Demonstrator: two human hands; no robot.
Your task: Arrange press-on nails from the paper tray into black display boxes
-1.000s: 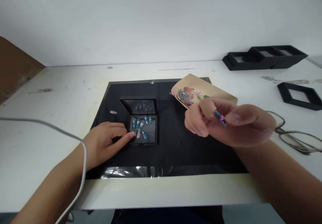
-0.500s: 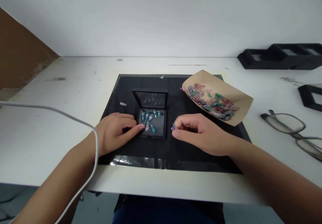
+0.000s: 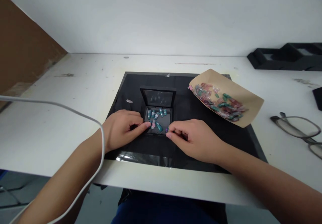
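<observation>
Near frame centre, the left hand (image 3: pixel 122 128) (its grip unclear) seemingly steadies the mirror-lidded case (image 3: pixel 165 120) while the right hand (image 3: pixel 198 139), fingertips closed, pinches a false nail (image 3: pixel 167 129)

1 head view: looks from above white desk's (image 3: pixel 37 143) near edge, forward and down, fairly close over black mat (image 3: pixel 184 109), toward far wall (image 3: pixel 161 19).

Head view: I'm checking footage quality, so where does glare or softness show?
Head view: white glare streaks the black mat near its front edge; head view: the raised lid shows faint reflections, apparently of the nails; head view: the small piece in the right hand is too soft to make out fully.
</observation>
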